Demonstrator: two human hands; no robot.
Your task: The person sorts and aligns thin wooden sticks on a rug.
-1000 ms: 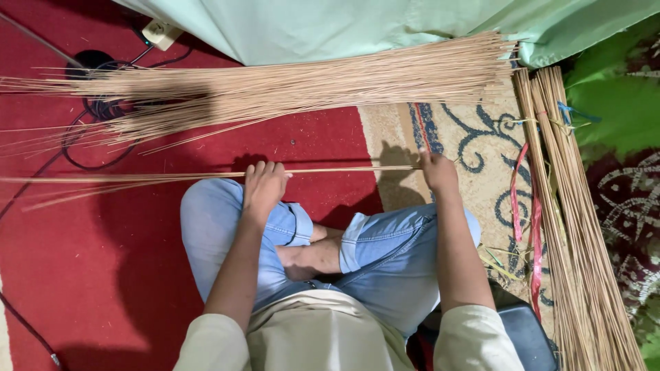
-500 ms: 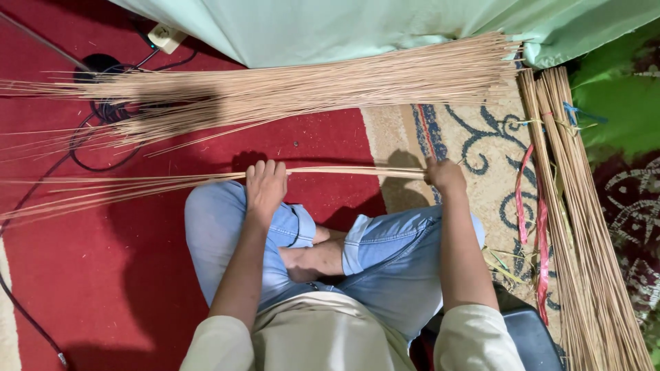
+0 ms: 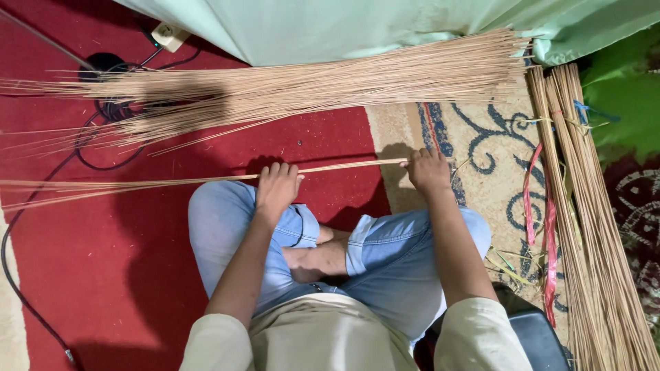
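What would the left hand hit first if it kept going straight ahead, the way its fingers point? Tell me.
The left hand points away from the body. Past the thin sticks it holds comes bare red carpet, then most likely the big stick pile.

A thin bunch of long, pale tan sticks (image 3: 206, 181) lies level across the person's knees, tight together at the right end and fanning into loose tips at the left, above the red carpet.
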